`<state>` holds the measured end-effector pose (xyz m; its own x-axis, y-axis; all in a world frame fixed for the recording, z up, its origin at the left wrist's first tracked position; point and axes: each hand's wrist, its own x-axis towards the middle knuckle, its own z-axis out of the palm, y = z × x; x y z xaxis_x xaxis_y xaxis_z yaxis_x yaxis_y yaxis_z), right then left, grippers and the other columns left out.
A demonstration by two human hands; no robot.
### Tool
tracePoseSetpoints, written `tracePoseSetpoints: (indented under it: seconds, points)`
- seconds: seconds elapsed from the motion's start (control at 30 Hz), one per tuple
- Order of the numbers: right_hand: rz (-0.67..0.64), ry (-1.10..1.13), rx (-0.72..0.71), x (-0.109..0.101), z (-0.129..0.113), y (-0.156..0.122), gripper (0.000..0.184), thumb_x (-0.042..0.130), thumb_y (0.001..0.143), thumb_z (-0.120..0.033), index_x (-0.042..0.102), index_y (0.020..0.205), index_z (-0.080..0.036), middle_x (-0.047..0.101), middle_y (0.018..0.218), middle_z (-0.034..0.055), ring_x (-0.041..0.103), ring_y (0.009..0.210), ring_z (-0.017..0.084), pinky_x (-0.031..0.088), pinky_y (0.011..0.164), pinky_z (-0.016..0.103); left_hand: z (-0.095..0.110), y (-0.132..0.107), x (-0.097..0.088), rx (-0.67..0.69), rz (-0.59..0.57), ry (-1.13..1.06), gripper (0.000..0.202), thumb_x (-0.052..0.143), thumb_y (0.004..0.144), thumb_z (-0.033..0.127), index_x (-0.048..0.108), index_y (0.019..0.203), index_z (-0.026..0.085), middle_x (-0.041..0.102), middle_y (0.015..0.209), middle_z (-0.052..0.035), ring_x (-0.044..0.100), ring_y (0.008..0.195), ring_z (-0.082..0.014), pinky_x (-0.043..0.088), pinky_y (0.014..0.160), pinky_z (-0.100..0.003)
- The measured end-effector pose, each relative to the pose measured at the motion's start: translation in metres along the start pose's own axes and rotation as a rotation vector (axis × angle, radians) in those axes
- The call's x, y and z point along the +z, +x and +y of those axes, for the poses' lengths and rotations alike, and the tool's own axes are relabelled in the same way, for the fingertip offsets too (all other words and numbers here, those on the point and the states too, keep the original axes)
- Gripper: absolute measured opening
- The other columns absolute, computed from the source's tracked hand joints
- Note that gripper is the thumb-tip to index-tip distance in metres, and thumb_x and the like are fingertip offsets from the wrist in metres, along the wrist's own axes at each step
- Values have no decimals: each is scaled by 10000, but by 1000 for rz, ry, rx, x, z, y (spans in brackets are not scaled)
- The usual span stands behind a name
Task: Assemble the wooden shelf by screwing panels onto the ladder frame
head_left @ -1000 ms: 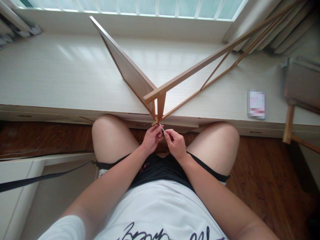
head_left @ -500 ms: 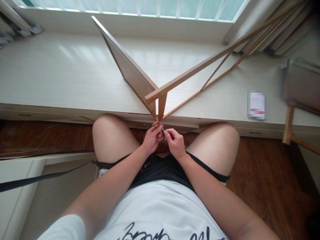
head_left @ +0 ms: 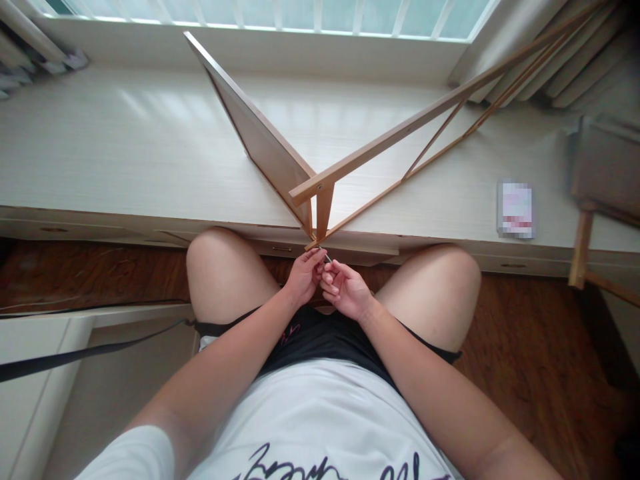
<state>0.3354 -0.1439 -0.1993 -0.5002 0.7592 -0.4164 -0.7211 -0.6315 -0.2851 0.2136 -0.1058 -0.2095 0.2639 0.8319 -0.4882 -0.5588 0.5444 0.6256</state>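
Note:
A wooden frame assembly [head_left: 320,183] rests on the white window ledge [head_left: 125,153], with a flat panel [head_left: 255,133] leaning left and a slatted frame [head_left: 425,123] reaching right; both meet at a corner joint just above my knees. My left hand [head_left: 304,275] is pinched at that joint. My right hand [head_left: 344,288] sits beside it, palm turned up with curled fingers round a thin metal tool [head_left: 327,257] that points into the joint.
A small white and pink box [head_left: 517,209] lies on the ledge at the right. Another wooden piece [head_left: 580,247] stands at the far right edge. Curtains hang at the upper right. White furniture [head_left: 45,360] and a dark strap are at my left.
My right hand has rolled over, from knuckles up to palm up, while staying at the joint. The left hand and the wooden frame have hardly moved.

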Motion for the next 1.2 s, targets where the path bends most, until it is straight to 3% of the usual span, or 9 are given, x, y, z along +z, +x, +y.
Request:
tracePoseSetpoints:
  seconds: [0.17,0.4,0.57,0.8,1.2]
  points:
    - [52,-157,-74,-3,3,-1,286,487,897,-408,613,857,-154,554,635,-11,392,416,61,245,362,173,-1,-1,-1,-7,-6,28,305,778,661,310,631,860,132,495,612,54,472,489,-42,349,417,-162]
    - [246,-587,-388,-3,4,-1,299,525,875,-458,610,848,-172,573,616,-14,395,377,63,221,331,185,-3,-1,-2,5,-50,18,316,753,695,315,646,929,132,476,624,48,436,479,-41,343,412,-173]
    - [377,-932,-568,1,2,-4,293,519,890,-456,610,840,-182,573,617,-14,425,429,76,318,412,200,-2,0,-2,4,-70,-27,286,754,692,284,651,910,131,460,631,45,422,501,-36,306,418,-166]
    - [471,-1272,-688,8,1,-11,269,487,912,-434,607,886,-195,620,665,2,571,587,143,439,600,246,-1,-1,-1,11,-76,-12,277,751,695,286,654,908,138,445,626,50,410,507,-34,309,436,-171]
    - [452,-1283,-739,13,0,-14,195,519,898,-400,625,900,-236,633,701,12,566,618,179,413,633,269,1,-2,0,16,-60,-27,285,766,678,288,655,891,134,426,601,57,413,511,-35,303,438,-167]
